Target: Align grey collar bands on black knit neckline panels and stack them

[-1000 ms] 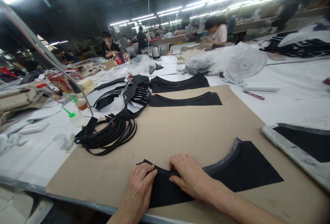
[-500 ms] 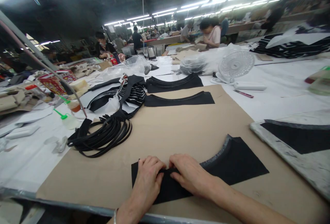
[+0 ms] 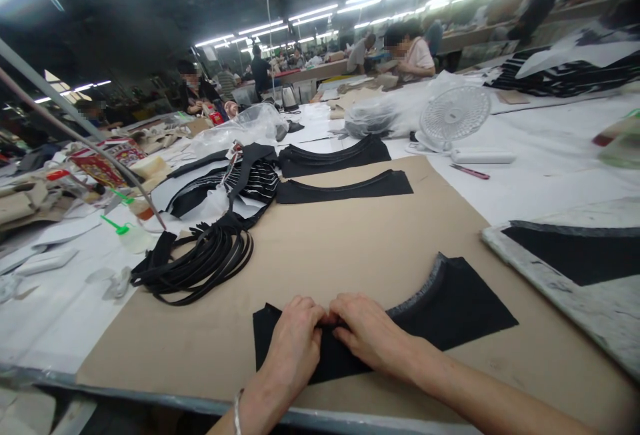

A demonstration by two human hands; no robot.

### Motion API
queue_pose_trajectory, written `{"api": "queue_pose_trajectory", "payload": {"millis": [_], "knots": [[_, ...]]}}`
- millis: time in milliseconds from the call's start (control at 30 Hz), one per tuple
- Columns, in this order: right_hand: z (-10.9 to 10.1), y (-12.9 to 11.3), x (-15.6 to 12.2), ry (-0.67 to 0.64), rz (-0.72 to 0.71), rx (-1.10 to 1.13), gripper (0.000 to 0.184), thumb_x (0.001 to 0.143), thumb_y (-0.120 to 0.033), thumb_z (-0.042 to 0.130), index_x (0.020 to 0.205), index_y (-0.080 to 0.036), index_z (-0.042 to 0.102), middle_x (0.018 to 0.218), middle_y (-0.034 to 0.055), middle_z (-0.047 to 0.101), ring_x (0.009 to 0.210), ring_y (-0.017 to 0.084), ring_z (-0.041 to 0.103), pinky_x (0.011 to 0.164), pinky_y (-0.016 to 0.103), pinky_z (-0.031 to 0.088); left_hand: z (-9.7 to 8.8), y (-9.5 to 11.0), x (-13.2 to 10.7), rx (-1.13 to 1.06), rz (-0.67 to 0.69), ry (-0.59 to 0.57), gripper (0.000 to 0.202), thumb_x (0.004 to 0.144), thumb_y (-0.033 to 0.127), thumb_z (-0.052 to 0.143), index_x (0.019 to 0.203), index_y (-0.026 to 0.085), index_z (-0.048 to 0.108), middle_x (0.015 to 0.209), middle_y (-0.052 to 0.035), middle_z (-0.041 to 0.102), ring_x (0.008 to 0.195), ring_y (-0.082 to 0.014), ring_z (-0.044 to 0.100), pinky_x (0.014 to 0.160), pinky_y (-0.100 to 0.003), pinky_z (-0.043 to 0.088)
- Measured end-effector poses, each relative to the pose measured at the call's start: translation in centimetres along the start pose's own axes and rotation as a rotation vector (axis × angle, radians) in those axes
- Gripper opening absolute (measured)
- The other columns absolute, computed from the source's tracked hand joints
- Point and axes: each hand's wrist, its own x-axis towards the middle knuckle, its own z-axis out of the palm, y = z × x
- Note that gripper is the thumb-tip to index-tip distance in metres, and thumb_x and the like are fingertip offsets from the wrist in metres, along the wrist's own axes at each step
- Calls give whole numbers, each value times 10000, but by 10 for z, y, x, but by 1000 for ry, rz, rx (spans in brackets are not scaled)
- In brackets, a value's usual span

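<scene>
A black curved fabric piece (image 3: 450,305) with a grey glued inner edge lies on the brown cardboard sheet (image 3: 350,241) near the table's front. My left hand (image 3: 295,345) and my right hand (image 3: 370,328) rest side by side on the piece's curved edge near its left end. Both hands have bent fingers pressed down on that edge, fingertips almost touching each other. A bracelet shows on my left wrist.
A bundle of black strips (image 3: 200,261) lies left of the cardboard. Two more black curved pieces (image 3: 345,185) sit at its far end. A glue-stained board (image 3: 565,275) with a black piece is at right. A small white fan (image 3: 455,115), glue bottles (image 3: 127,235) and other workers are beyond.
My left hand has slid right along the curved edge until it meets my right hand. The view has shifted slightly.
</scene>
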Motion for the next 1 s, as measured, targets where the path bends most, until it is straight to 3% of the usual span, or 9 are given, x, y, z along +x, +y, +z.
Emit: {"api": "queue_pose_trajectory", "payload": {"millis": [167, 400, 500, 633, 1000], "knots": [[3, 5, -7, 51, -47, 37, 147, 796, -75, 505, 835, -185, 594, 870, 22, 605, 841, 161, 549, 792, 262, 391, 2, -2, -7, -28, 20, 12, 347, 801, -26, 459, 876, 234, 677, 864, -14, 622, 863, -185, 573, 786, -326, 488], [3, 10, -11, 75, -121, 66, 119, 839, -80, 525, 845, -187, 576, 887, 20, 579, 854, 151, 534, 798, 254, 407, 13, -8, -23, 111, 154, 71, 297, 899, 54, 412, 1006, 196, 650, 886, -43, 617, 847, -191, 573, 755, -328, 524], [2, 14, -13, 72, -156, 62, 123, 853, -77, 516, 838, -185, 572, 878, 22, 571, 852, 153, 531, 787, 259, 410, 20, -12, -30, 209, 269, 156, 309, 915, 74, 380, 1085, 143, 629, 932, -75, 639, 873, -202, 584, 783, -341, 542], [2, 19, -16, 58, -215, 48, 114, 873, -90, 511, 830, -181, 565, 884, 33, 568, 850, 164, 526, 771, 275, 413, 26, -16, -40, 361, 391, 318, 390, 884, 38, 346, 1171, 100, 602, 1101, -107, 654, 1042, -229, 572, 884, -360, 534], [-3, 27, -24, 56, -341, -106, 203, 956, -137, 414, 840, -171, 577, 870, 48, 565, 819, 168, 498, 735, 283, 398, 24, -4, -40, 397, 313, 285, 485, 842, 29, 350, 1241, 163, 590, 1067, -98, 653, 1007, -223, 591, 897, -407, 532]]}}
